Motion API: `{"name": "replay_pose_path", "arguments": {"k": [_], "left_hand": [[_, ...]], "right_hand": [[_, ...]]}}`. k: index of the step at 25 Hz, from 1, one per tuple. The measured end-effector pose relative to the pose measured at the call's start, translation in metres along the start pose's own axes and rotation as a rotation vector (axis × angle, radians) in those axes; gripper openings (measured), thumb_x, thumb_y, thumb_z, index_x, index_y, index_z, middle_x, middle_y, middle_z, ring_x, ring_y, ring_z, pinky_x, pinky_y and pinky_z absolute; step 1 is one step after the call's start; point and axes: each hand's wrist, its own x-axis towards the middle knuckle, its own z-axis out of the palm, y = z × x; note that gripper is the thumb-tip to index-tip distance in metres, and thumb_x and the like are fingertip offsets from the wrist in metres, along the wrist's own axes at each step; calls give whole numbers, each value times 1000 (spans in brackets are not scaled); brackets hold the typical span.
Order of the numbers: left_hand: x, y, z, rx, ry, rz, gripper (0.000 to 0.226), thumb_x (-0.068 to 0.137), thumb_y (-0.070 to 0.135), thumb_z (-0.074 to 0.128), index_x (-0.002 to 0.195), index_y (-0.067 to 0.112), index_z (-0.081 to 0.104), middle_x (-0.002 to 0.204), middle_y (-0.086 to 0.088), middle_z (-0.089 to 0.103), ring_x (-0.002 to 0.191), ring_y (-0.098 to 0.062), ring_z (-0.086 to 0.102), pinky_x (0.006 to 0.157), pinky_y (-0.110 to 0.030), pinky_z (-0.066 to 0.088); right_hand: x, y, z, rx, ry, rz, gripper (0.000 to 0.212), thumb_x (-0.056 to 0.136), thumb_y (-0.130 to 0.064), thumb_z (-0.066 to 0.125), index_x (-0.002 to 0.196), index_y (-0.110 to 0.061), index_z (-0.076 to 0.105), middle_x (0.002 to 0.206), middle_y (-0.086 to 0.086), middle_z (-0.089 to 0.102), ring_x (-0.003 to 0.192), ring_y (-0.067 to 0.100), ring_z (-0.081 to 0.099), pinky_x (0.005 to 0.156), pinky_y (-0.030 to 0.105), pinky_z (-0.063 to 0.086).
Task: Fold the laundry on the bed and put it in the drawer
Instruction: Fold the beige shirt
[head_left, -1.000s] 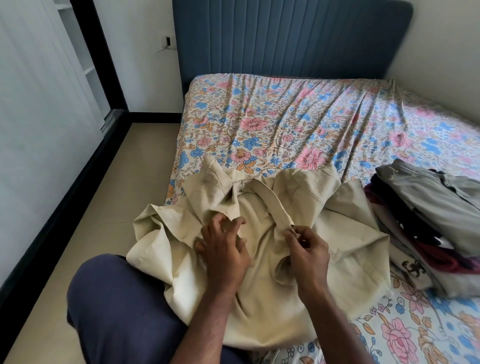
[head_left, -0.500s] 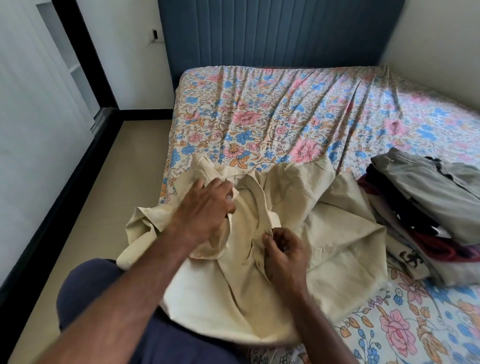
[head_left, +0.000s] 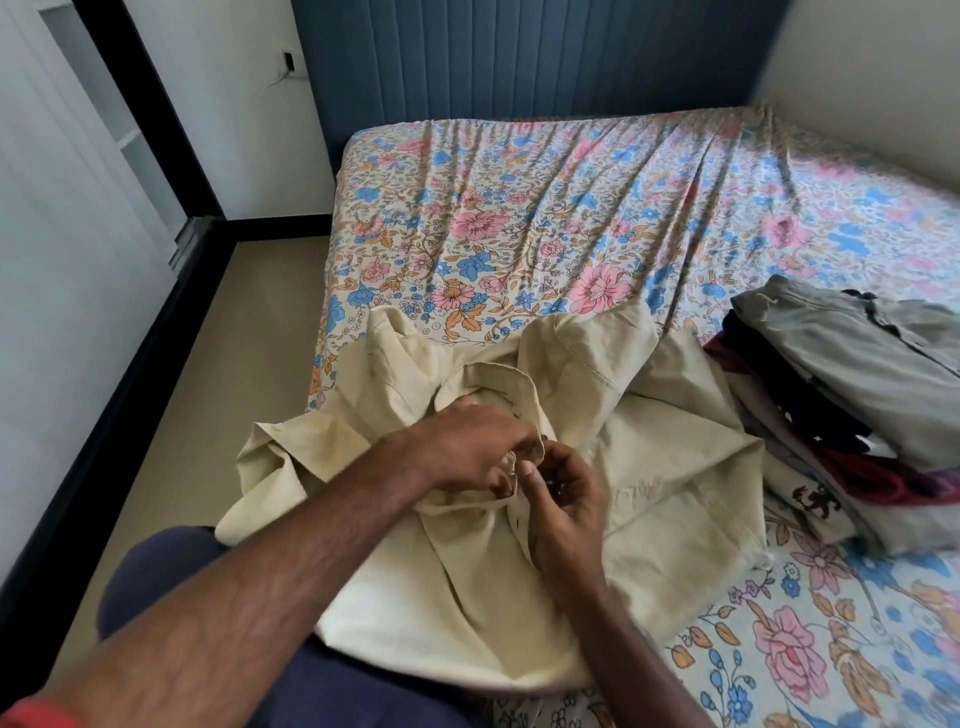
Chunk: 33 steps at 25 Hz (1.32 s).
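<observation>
Hidden folds, cropped edges and a blurred corner around the cream shirt (head_left: 649, 467)

The left hand (head_left: 467, 449) and right hand (head_left: 563, 493) are covering the shirt's front opening where they are meeting, so what the fingertips are pinching cannot be told. The shirt's near hem is disappearing behind the left forearm and the knee in dark trousers (head_left: 156, 577). Right of the shirt, the stack of folded clothes (head_left: 852, 395) is running off the picture's edge, and the bed (head_left: 545, 208) beyond it is blurring.
</observation>
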Motion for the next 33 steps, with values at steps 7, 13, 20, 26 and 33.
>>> {"name": "replay_pose_path", "arguments": {"k": [7, 13, 20, 26, 33], "left_hand": [[0, -23, 12, -546, 119, -66, 37, 65, 22, 90, 86, 26, 60, 90, 6, 68, 89, -9, 62, 71, -35, 53], [-14, -30, 57, -935, 323, -83, 10, 84, 24, 78, 83, 14, 76, 82, -12, 71, 77, -9, 61, 75, -42, 52], [-18, 3, 97, -1334, 807, -503, 19, 78, 16, 86, 74, 0, 76, 55, 2, 66, 51, -5, 57, 52, -23, 48], [-22, 14, 105, -1467, 759, -422, 17, 82, 13, 82, 78, -3, 76, 52, 5, 62, 50, -3, 52, 56, -21, 45], [-29, 4, 120, -1048, 764, -303, 14, 92, 27, 66, 93, 17, 75, 83, 10, 70, 83, -9, 68, 79, -37, 55]], "right_hand": [[0, 2, -3, -15, -86, 63, 4, 91, -10, 66, 90, -9, 69, 77, 9, 68, 70, 21, 61, 65, 31, 51], [-3, 3, -2, -119, -42, 36, 10, 88, -29, 64, 79, -26, 61, 68, 1, 55, 59, 20, 47, 53, 42, 41], [-17, -1, 0, -561, 47, -348, 12, 88, -2, 75, 95, -11, 72, 85, -6, 65, 71, 3, 58, 65, 12, 42], [-18, -2, 3, -575, 69, -376, 8, 85, -1, 71, 90, -7, 72, 81, -6, 66, 74, -1, 60, 68, 8, 42], [-16, -1, 4, -655, 21, -401, 3, 85, -7, 72, 87, -8, 72, 77, -7, 64, 69, -5, 54, 67, 9, 40]]}}
